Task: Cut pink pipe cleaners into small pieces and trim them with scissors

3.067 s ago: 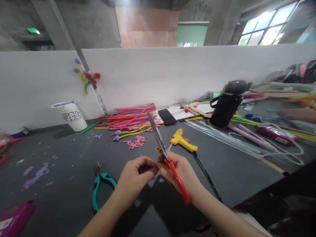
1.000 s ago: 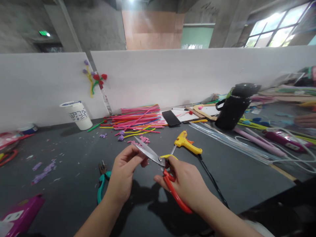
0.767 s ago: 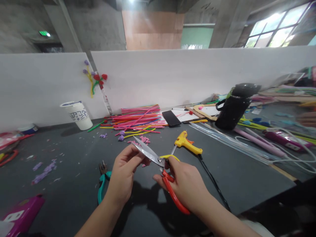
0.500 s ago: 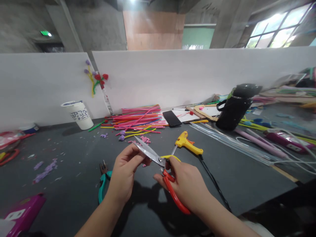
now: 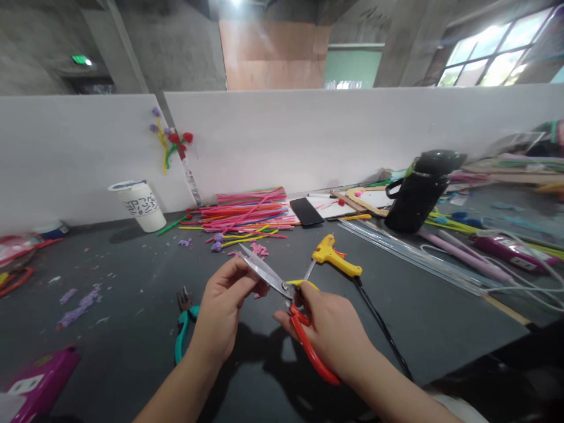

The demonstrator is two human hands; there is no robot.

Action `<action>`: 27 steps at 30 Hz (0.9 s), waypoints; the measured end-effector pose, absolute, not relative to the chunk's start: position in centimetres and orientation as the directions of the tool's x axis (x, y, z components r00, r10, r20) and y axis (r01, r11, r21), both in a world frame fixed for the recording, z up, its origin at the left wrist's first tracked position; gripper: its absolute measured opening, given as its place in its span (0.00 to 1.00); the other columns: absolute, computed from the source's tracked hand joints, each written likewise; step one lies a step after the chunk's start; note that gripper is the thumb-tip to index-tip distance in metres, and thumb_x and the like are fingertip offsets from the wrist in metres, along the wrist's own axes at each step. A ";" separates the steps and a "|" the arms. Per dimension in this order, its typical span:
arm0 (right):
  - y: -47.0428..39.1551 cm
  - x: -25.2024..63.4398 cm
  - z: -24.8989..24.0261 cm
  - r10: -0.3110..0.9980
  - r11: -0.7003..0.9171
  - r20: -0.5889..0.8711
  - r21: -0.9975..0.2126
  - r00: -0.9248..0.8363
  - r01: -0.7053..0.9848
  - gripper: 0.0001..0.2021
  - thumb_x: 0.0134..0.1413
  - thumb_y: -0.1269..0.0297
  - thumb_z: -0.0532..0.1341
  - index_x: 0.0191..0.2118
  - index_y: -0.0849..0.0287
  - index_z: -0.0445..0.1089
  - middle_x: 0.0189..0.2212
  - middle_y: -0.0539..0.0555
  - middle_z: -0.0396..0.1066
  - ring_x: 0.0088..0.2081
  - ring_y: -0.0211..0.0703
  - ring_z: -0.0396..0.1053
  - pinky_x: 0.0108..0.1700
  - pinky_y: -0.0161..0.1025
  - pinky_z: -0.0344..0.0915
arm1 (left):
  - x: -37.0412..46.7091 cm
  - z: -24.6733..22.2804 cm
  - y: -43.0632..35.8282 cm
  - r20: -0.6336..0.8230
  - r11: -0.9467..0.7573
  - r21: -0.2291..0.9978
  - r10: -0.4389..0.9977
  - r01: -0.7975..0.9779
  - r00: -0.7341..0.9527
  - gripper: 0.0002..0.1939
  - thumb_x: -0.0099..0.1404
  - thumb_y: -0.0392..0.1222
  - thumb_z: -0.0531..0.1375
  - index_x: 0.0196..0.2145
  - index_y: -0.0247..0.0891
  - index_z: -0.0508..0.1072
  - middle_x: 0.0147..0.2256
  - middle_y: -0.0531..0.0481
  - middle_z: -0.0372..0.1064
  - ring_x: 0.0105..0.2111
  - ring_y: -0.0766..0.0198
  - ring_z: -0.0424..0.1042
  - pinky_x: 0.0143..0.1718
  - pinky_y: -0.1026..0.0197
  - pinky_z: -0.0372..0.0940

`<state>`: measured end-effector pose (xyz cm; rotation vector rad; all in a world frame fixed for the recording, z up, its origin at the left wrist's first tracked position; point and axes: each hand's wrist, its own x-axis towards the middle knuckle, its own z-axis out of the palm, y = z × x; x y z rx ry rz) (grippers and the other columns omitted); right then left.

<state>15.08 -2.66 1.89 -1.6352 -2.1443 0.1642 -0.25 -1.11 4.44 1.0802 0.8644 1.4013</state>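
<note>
My right hand [image 5: 337, 329] is closed around red-handled scissors [image 5: 312, 352], whose slightly parted blades point up and left. A yellow stem [image 5: 308, 284] shows beside that hand's fingers, behind the scissors. My left hand [image 5: 229, 305] is pinched near the blade tips; what its fingertips hold is hidden by them and the blades. Small pink pieces [image 5: 259, 250] lie on the dark table just beyond the blades. A yellow glue gun [image 5: 337, 256] rests right of them, and teal-handled pliers [image 5: 181, 335] lie beside my left wrist.
Pink and orange pipe cleaners [image 5: 247, 212] lie behind the hands, beside a black phone [image 5: 306, 212]. A white cup [image 5: 143, 205] stands at left, a black jug [image 5: 418, 191] at right. Clear rods [image 5: 409, 252] and a black cord [image 5: 383, 326] cross the right side. Purple power strips lie on both sides.
The yellow stem by my right hand has shifted slightly left. Both hands and the scissors keep almost the same pose.
</note>
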 end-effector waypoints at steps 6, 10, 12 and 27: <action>-2.6 15.1 2.0 0.947 0.276 0.255 -0.329 -0.197 0.903 0.20 0.47 0.43 0.49 0.28 0.58 0.61 0.20 0.51 0.67 0.22 0.41 0.65 0.22 0.33 0.45 | -0.3 4.5 -1.0 0.133 -0.120 0.936 0.991 -0.332 0.016 0.02 0.51 0.33 0.57 0.24 0.37 0.69 0.22 0.55 0.65 0.23 0.69 0.63 0.29 0.65 0.57; -2.5 15.3 2.1 0.951 0.257 0.250 -0.312 -0.182 0.915 0.22 0.46 0.42 0.49 0.25 0.58 0.60 0.18 0.50 0.67 0.21 0.41 0.65 0.21 0.33 0.44 | -0.4 4.5 -1.0 0.130 -0.117 0.932 0.991 -0.343 0.015 0.02 0.51 0.32 0.57 0.25 0.36 0.69 0.23 0.55 0.65 0.23 0.69 0.63 0.29 0.64 0.58; -2.4 15.4 2.1 0.953 0.254 0.245 -0.326 -0.178 0.911 0.21 0.47 0.42 0.49 0.24 0.58 0.60 0.18 0.50 0.66 0.20 0.40 0.64 0.21 0.33 0.44 | -0.4 4.5 -1.0 0.131 -0.114 0.930 0.991 -0.349 0.026 0.02 0.52 0.33 0.57 0.25 0.36 0.69 0.23 0.55 0.65 0.23 0.69 0.63 0.29 0.64 0.58; -2.3 15.8 2.2 0.925 0.289 0.325 -0.272 -0.196 0.918 0.22 0.43 0.41 0.51 0.28 0.58 0.60 0.20 0.50 0.67 0.21 0.41 0.64 0.22 0.33 0.47 | -0.7 4.6 -1.0 0.092 -0.047 0.907 0.992 -0.417 0.087 0.05 0.51 0.30 0.55 0.25 0.34 0.71 0.21 0.53 0.65 0.22 0.69 0.64 0.25 0.66 0.60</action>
